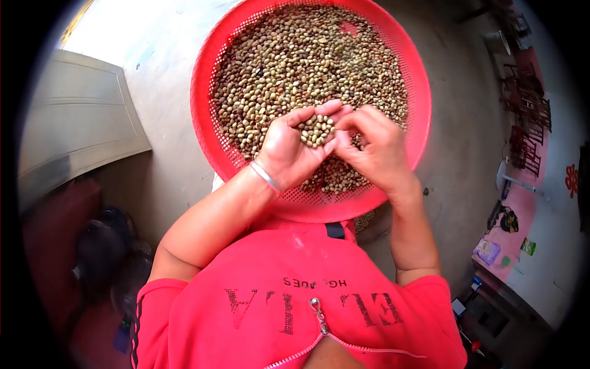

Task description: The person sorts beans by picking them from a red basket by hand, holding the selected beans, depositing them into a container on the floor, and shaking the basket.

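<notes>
My left hand is palm up and cupped, with a small heap of greenish-tan coffee beans in it. At the heap's right side, the thumb and fingertips of my right hand are pinched together, close to the left fingers. Whatever is in that pinch is too small to make out. Both hands are above the near half of a round red plastic basket with a mesh wall. Many more coffee beans, green, tan and brown, fill it. My forearms hide part of its near rim.
The basket sits close against my body, over a concrete floor. To the left is a pale panel. Dark wooden chairs line the right-hand wall, and small packets lie on a pink surface at the right.
</notes>
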Demonstrator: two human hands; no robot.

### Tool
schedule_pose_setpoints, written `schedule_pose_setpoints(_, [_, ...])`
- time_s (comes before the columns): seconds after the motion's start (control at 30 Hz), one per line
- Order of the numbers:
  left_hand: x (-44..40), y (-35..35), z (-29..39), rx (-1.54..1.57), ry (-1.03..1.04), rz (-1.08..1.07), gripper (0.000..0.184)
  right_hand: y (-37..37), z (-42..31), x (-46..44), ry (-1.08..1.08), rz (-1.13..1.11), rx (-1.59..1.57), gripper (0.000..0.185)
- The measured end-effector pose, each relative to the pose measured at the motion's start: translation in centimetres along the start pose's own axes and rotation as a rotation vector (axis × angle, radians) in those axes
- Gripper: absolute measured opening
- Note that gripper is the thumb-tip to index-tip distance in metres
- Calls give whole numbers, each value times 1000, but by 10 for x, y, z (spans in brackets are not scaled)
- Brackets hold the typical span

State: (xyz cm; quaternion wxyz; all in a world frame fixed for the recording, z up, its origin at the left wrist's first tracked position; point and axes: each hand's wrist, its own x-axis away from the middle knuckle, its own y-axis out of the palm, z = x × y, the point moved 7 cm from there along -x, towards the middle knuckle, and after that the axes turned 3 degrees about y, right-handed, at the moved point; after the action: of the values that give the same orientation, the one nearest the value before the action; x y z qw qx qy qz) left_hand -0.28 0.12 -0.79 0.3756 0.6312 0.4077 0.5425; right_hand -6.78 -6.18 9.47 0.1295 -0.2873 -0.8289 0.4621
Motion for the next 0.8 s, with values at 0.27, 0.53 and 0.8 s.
schedule_pose_setpoints(0.27, [0,-14,-8,6,-45,77,33,-1,-19,8,-74,19,-31,14])
schedule_pose_setpoints(0.53, [5,-25,-12,-3,-19,69,24,33,-22,3,-152,-22,172,9])
schedule_pose_setpoints(0.8, [14,-18,-4,-199,37,143,30,14,-14,4,-12,-140,-69,9])
